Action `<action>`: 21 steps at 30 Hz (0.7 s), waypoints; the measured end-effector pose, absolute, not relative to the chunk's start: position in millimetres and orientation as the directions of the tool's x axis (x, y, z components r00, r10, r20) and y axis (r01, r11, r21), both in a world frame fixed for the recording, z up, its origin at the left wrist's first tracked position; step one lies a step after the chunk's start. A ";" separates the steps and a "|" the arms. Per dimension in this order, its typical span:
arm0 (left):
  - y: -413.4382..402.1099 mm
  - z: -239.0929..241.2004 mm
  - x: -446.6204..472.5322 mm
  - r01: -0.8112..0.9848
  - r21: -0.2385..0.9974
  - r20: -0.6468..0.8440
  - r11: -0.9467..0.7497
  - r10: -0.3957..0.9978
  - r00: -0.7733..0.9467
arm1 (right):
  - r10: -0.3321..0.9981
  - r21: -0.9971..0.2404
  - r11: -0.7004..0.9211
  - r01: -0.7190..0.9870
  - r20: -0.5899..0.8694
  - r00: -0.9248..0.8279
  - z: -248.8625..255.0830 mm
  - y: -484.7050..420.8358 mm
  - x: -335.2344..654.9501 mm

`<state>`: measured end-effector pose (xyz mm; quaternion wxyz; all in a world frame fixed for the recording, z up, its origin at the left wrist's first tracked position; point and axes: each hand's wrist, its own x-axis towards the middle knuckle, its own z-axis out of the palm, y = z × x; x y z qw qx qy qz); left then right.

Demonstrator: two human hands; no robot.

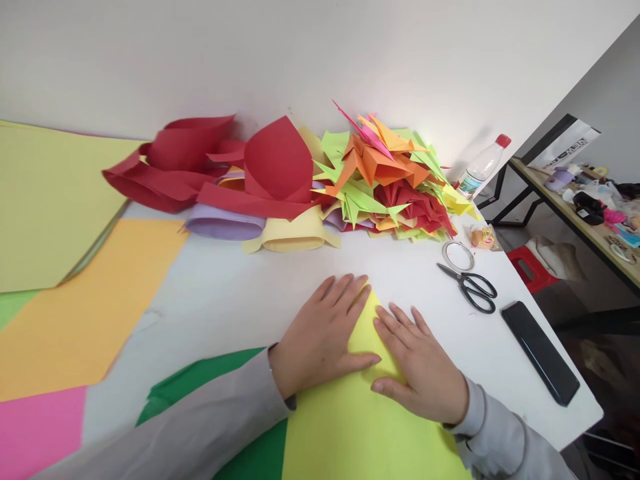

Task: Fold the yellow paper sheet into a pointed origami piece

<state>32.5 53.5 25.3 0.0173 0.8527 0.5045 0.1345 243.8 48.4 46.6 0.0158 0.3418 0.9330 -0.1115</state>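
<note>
A sheet of yellow paper (345,440) lies in front of me, its far end coming to a point between my hands. My left hand (327,333) rests flat on the left edge near that point, fingers stretched out and thumb toward the middle. On the right edge lies my right hand (420,367), its fingers extended and its thumb apart from them. Both palms hide parts of the paper's edges. Green paper (260,447) sticks out at the left of the yellow sheet, partly covered by my left sleeve.
Folded red paper shapes (280,160) and a pile of colourful paper pieces (375,167) stand along the wall. Scissors (470,287), a tape roll (458,256), a black phone-like object (540,350) and a bottle (483,167) are at right. Large orange paper (100,300) lies left.
</note>
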 end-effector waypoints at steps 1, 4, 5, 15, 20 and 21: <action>53.4 24.1 32.3 0.854 0.159 0.221 -0.495 0.861 0.458 | 0.634 -0.194 0.742 0.642 -0.111 -0.766 46.8 48.3 243.7; 53.2 19.9 31.7 0.854 0.149 0.249 -0.499 0.855 0.456 | 0.634 -0.192 0.740 0.644 -0.118 -0.764 47.5 48.3 243.5; 53.2 18.6 31.4 0.854 0.150 0.257 -0.498 0.854 0.453 | 0.635 -0.193 0.740 0.644 -0.113 -0.764 47.4 48.3 243.4; 53.5 27.5 32.7 0.861 0.160 0.199 -0.483 0.870 0.451 | 0.635 -0.195 0.742 0.642 -0.104 -0.765 46.0 48.0 243.7; 53.5 28.4 33.4 0.862 0.148 0.214 -0.485 0.866 0.451 | 0.634 -0.183 0.740 0.647 -0.130 -0.762 47.2 48.0 243.0; 53.5 27.2 33.2 0.861 0.150 0.222 -0.486 0.865 0.449 | 0.634 -0.182 0.741 0.646 -0.126 -0.763 46.9 47.9 243.0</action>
